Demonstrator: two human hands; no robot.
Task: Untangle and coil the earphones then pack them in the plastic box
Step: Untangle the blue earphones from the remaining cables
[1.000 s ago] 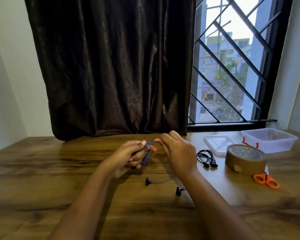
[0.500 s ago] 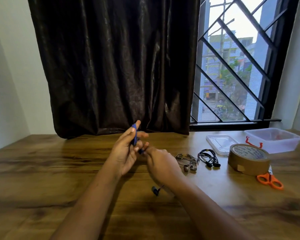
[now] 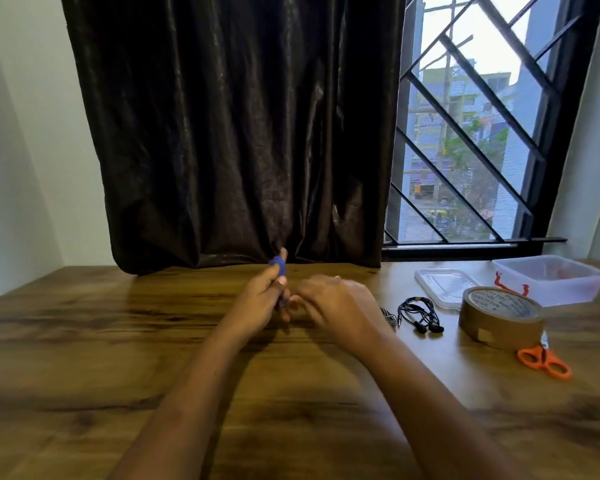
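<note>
My left hand (image 3: 260, 299) holds a blue earphone cable (image 3: 279, 265) wound round its raised fingers above the table's middle. My right hand (image 3: 336, 306) is close beside it, fingers curled toward the cable's lower end; what it holds is blurred and hidden. A coiled black pair of earphones (image 3: 420, 315) lies on the table to the right, with a grey pair (image 3: 389, 315) partly hidden behind my right wrist. The clear plastic box (image 3: 551, 280) stands at the far right, something red inside it. Its lid (image 3: 444, 285) lies flat beside it.
A roll of brown tape (image 3: 499, 317) sits in front of the box, orange-handled scissors (image 3: 544, 360) just nearer me. A dark curtain (image 3: 236, 133) hangs behind the wooden table (image 3: 118, 358), a barred window (image 3: 471, 133) to the right.
The dangling earbuds have left the table as the blue cable got wound up. My right hand has risen toward my left hand, covering most of the grey pair.
</note>
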